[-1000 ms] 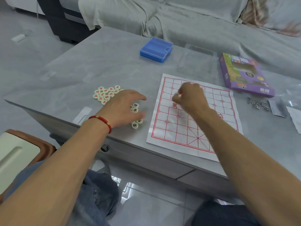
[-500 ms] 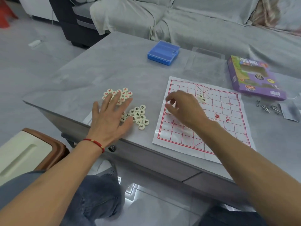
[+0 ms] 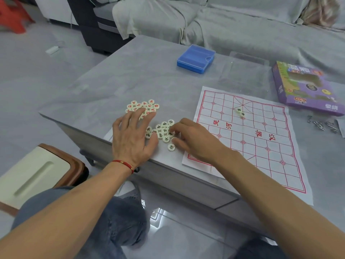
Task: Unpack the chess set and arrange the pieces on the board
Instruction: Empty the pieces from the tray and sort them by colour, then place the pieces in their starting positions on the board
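A left hand (image 3: 133, 139) is laid flat, fingers spread, over loose chess pieces (image 3: 164, 130) on a grey table (image 3: 115, 79). A right hand (image 3: 193, 141) reaches among them; whether a piece is pinched cannot be told. Two pieces (image 3: 240, 112) are seen on the paper board (image 3: 261, 146).

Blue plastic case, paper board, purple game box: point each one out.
Blue plastic case (image 3: 195, 60): head view, middle of its lid.
Paper board (image 3: 255, 146): head view, bare grid squares right of the river text.
Purple game box (image 3: 306, 86): head view, centre of its top face.
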{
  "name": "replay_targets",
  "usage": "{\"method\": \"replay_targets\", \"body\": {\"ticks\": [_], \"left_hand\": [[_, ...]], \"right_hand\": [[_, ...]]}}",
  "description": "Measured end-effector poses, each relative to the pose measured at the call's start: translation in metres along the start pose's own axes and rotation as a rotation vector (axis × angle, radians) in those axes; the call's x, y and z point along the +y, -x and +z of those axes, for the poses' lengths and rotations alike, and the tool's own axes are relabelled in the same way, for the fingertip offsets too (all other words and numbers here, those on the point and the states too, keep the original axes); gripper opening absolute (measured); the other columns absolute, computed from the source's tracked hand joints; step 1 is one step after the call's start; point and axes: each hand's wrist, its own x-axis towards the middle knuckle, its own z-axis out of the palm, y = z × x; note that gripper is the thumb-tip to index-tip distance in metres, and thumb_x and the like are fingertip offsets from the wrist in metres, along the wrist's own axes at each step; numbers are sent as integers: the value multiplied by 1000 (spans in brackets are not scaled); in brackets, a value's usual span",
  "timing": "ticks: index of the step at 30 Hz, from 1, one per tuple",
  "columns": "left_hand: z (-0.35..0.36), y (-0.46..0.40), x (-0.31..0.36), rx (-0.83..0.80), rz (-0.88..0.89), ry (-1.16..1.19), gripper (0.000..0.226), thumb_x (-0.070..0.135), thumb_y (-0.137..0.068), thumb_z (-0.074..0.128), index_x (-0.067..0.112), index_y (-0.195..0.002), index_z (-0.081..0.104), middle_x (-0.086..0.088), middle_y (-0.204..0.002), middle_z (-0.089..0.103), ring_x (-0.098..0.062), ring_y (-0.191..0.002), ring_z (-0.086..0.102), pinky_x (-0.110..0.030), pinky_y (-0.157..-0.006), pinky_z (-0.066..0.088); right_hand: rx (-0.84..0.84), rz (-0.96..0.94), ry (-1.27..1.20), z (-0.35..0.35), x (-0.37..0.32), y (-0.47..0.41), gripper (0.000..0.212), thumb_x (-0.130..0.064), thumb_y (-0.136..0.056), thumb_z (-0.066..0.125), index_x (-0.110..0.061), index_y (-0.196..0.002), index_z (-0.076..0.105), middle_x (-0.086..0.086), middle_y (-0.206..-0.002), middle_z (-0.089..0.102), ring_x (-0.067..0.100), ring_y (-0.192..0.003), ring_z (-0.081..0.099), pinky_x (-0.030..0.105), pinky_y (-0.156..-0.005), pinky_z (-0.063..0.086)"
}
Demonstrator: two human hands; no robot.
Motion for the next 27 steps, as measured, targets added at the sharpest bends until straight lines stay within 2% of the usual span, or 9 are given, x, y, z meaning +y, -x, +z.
{"method": "replay_targets", "body": {"ticks": [3, 6, 11, 16, 23, 27], "left_hand": [[1, 0, 1, 18, 2, 15, 56, 45, -88, 46, 25, -140, 52, -1, -143, 49, -27, -129, 43, -48, -99, 37], [2, 2, 0, 35, 13, 27, 52, 44, -88, 47, 24, -136, 55, -2, -139, 52, -26, -126, 45, -47, -97, 38], [1, 4, 5, 108, -54, 67, 36, 39, -85, 45, 16, -110, 59, -6, -104, 50, -27, -96, 47, -43, -79, 38], [4, 10, 8, 163, -170, 52, 28, 35, -81, 46, 17, -98, 58, -5, -98, 50, -25, -88, 45, -42, -78, 33], [1, 9, 10, 138, -187, 60, 33, 37, -81, 43, 17, -102, 57, -5, -101, 53, -27, -94, 48, -44, -84, 34], [-1, 9, 6, 82, -276, 38, 45, 46, -83, 45, 20, -119, 52, -9, -125, 46, -31, -121, 42, -57, -102, 30]], "right_hand": [[-20, 18, 2, -2, 2, -4, 27, -17, -96, 58, -13, -121, 66, 5, -111, 61, 21, -95, 60, 31, -83, 46], [-18, 36, 44, -4, 4, -7, 25, -15, -96, 55, -16, -117, 67, 4, -108, 62, 23, -95, 61, 33, -81, 48], [0, 54, 90, 0, -5, -10, 27, -24, -95, 59, -16, -120, 62, 6, -108, 60, 25, -96, 58, 33, -78, 45], [2, 77, 61, 0, -4, -13, 21, -22, -92, 61, -14, -111, 63, 4, -103, 60, 25, -94, 59, 35, -79, 46], [59, 147, -65, -8, 2, -12, 20, -26, -89, 67, -14, -106, 67, -1, -95, 65, 15, -86, 60, 33, -81, 52], [167, 288, -87, -26, 31, 3, 17, -25, -90, 67, -15, -104, 69, -4, -90, 67, 12, -82, 61, 33, -79, 55]]}}
